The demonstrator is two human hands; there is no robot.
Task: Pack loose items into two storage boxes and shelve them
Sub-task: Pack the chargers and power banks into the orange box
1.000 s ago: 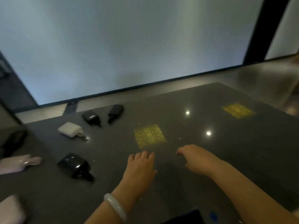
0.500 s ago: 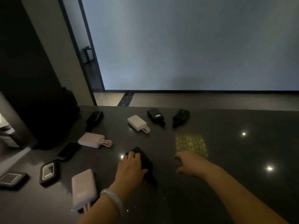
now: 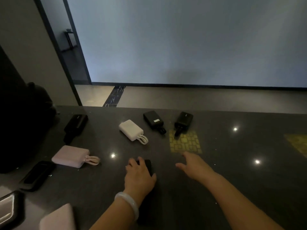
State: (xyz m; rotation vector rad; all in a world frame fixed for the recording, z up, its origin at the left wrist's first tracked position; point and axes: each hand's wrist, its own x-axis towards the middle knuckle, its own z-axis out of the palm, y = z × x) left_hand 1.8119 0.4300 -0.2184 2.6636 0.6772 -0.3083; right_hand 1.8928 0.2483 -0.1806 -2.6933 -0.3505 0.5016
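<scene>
Several power banks lie loose on a dark glossy table [image 3: 232, 188]. My left hand [image 3: 139, 176] grips a black power bank [image 3: 148, 166] near the table's middle, fingers curled over its far end. My right hand [image 3: 193, 165] hovers open just right of it, holding nothing. Farther back lie a white power bank [image 3: 131, 129] with a looped cable and two black ones [image 3: 152, 119] [image 3: 183, 121]. To the left are a pink power bank [image 3: 70, 156] and a long black one [image 3: 76, 125]. No storage box is in view.
At the left edge lie a black flat device [image 3: 37, 175], a glossy black one [image 3: 9, 208] and a pink one [image 3: 58, 218] at the bottom. A large dark bag [image 3: 25, 122] stands at the far left. Beyond the table's far edge is floor, then a grey wall.
The view swung left and the loose items came into sight. My left hand reached a black power bank and now grips it; my right hand stays open beside it.
</scene>
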